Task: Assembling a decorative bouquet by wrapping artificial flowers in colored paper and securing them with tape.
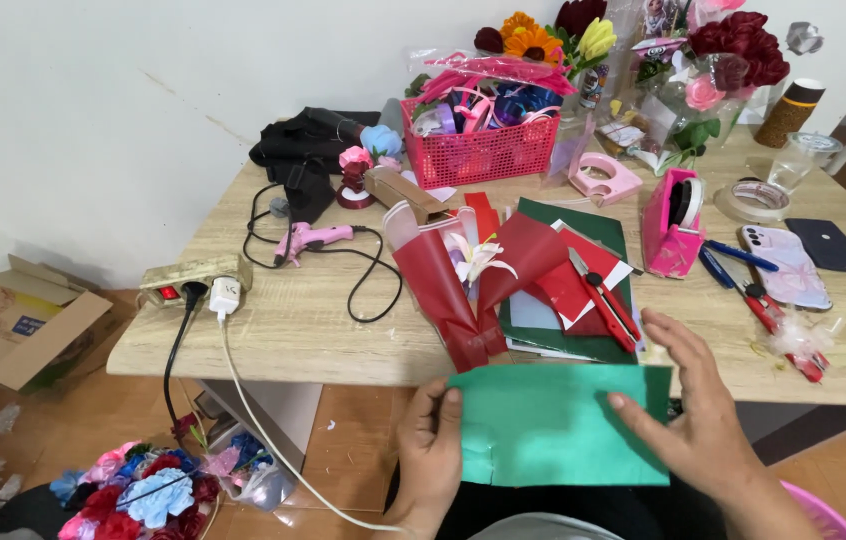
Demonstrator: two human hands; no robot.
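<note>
1. The green rectangular paper sheet [555,420] hangs just off the near edge of the wooden table [313,320], in front of the person's lap.
2. It looks light, thin and floppy, easily creased; the edges seem the best hold.
3. The left hand [430,455] pinches its left edge, thumb on top.
4. The right hand [698,415] lies open, fingers flat on its right side.

On the light wooden table [303,330]: a pink plastic basket [478,152] far, a pink glue gun [315,238] left, a pink tape dispenser [671,225] right.
</note>
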